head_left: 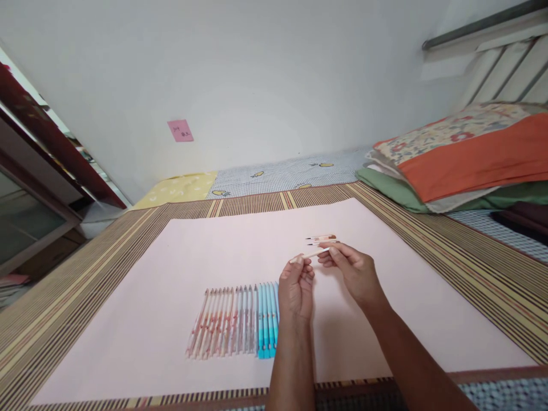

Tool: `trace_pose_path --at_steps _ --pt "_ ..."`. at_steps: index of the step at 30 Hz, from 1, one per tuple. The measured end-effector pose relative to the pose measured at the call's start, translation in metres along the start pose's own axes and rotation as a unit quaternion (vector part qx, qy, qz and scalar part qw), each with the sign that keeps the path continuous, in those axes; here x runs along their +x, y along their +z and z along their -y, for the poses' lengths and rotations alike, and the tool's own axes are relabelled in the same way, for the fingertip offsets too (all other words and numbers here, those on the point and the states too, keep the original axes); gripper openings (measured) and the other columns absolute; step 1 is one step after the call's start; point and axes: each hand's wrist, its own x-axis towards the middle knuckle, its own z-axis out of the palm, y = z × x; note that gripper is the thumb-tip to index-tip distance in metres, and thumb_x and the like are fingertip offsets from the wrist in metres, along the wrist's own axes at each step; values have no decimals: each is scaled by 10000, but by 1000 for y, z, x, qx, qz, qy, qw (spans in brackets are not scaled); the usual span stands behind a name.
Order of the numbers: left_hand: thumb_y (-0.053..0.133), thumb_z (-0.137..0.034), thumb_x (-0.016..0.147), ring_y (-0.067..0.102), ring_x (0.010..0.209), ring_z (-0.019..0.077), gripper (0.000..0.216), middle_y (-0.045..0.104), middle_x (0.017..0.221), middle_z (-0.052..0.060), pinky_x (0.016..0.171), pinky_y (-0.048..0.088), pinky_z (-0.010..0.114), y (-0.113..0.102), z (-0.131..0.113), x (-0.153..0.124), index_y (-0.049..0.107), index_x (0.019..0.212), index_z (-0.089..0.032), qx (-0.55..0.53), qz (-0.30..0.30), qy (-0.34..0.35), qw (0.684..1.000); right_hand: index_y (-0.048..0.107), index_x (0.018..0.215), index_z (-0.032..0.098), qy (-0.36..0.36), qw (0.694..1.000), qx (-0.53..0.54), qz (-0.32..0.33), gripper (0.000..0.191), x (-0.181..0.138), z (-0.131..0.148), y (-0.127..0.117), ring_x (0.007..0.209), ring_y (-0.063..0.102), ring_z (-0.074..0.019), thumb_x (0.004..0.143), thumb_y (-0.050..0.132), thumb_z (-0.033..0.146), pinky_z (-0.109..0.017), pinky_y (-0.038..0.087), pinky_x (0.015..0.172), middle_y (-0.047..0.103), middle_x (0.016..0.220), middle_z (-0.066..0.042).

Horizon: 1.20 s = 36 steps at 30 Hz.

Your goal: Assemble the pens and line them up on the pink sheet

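Note:
My left hand [297, 288] pinches one end of a slim white pen [315, 253], while the fingers of my right hand [357, 274] close around its other end. The pen is held nearly level, just above a pale pink sheet [411, 308]. Two short pen-like pieces with dark pointed tips lie past my hands; the farther one [323, 237] has a brown end, and the nearer one [317, 244] is partly covered by my right hand. Left of my forearm sits a row of several pens: clear ones with reddish patterns [214, 322], greyish ones [245, 319], then blue ones [266, 319], partly hidden.
Under the sheet is a striped woven mat [398, 245]. Folded bedding [471, 154] in orange and green is piled at the right, below a white radiator [509, 68]. A pink note [180, 131] is stuck to the wall. A yellow cloth [180, 186] lies along the back.

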Motion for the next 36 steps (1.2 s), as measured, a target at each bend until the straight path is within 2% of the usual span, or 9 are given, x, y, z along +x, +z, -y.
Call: trace_pose_path --at_steps 6,11,16,21,24,26,28,31,36 --pt "584 -64 900 603 585 70 112 659 730 69 562 501 156 -1 0 2 674 834 -57 -48 -37 -50 997 736 1100 188 12 1000 -9 -3 395 4 10 0 825 693 -196 894 610 500 -341 586 746 743 993 -81" --pt "514 -85 948 569 577 52 200 624 737 57 539 481 134 -1 -7 4 637 790 -90 -122 -51 -113 985 709 1145 189 -21 992 -110 -64 390 18 6 -30 935 677 -230 912 564 467 -382 544 840 741 1013 -87" --pt "500 -111 960 551 569 46 208 609 751 50 525 471 132 -1 -9 5 630 798 -104 -131 -34 -121 983 744 906 200 30 936 -351 1 174 26 -45 -58 922 653 -249 792 631 267 -379 483 835 716 1005 -94" --pt "542 -84 928 558 563 53 167 623 733 53 514 467 131 -2 -8 5 633 789 -104 -97 -54 -108 988 696 722 220 10 880 -474 36 87 20 -72 -51 837 585 -232 760 625 186 -341 401 731 686 864 -65" --pt "531 -79 934 554 545 52 180 626 715 54 503 462 131 -3 -9 6 630 785 -96 -99 -60 -106 988 667 701 211 6 916 -401 12 82 18 -68 -45 779 567 -215 767 649 256 -320 392 683 669 796 -45" --pt "526 -79 938 550 534 50 188 624 706 51 493 455 130 -4 -10 6 626 779 -95 -103 -66 -102 987 667 760 200 37 967 -253 -6 164 18 -60 -43 710 571 -197 767 686 362 -307 412 635 664 746 -29" --pt "525 -76 938 552 532 49 190 624 704 48 490 454 128 -5 -11 7 623 777 -97 -107 -69 -99 987 666 804 184 81 993 -79 -36 276 19 -50 -40 613 550 -167 726 742 438 -290 419 569 637 668 -5" --pt "528 -72 934 561 541 52 185 628 703 47 493 458 128 -4 -11 7 627 780 -101 -108 -71 -96 987 683 817 176 107 988 93 -68 324 19 -31 -37 518 473 -107 636 831 401 -239 371 479 570 596 37" --pt "540 -63 922 555 535 51 176 626 690 46 483 446 121 -1 -11 5 631 776 -98 -96 -91 -76 988 705 797 182 97 981 165 -30 268 17 -11 -33 493 404 -80 624 842 335 -209 296 424 506 566 50"
